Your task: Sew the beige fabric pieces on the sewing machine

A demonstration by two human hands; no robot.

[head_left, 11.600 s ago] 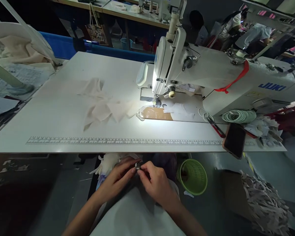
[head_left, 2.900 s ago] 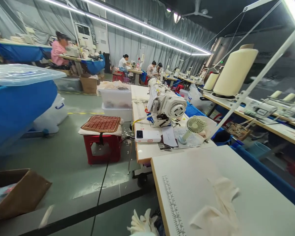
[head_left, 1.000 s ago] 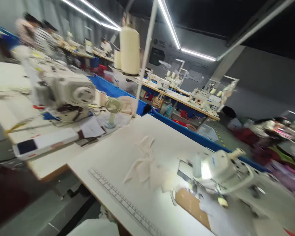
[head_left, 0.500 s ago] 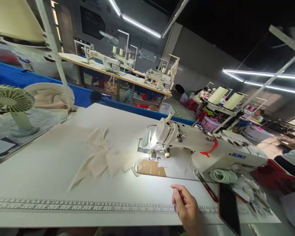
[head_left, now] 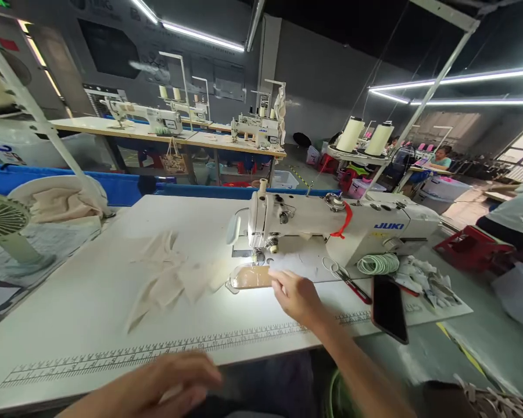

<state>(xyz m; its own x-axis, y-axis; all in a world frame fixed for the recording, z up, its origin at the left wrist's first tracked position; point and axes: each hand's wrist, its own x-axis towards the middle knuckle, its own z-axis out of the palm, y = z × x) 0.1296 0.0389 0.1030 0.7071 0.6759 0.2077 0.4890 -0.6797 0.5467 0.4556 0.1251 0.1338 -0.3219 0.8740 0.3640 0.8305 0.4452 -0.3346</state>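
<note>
My right hand [head_left: 294, 293] is over the front edge of the sewing machine bed, beside the brown cover plate [head_left: 253, 277]. Its fingers are curled together as in a pinch; whether anything small is between them is hidden. Blurred at the table's front edge, my left hand [head_left: 181, 377] has its fingers loosely apart with nothing visible in them. The white sewing machine [head_left: 305, 215] has a lit needle area and a red strip tied on its arm. Cream fabric pieces [head_left: 169, 281] lie in a loose pile left of the needle.
Red-handled scissors [head_left: 351, 284], a pale green coil [head_left: 378, 264], a phone [head_left: 389, 307] and fabric scraps [head_left: 427, 281] lie at the right. A printed ruler [head_left: 157, 351] runs along the front. At the left stands a small fan [head_left: 9, 232]. A person [head_left: 440, 158] sits farther back.
My right hand has moved forward and left, up to the machine bed. My left hand has come into view at the bottom. The camera view has turned and levelled somewhat.
</note>
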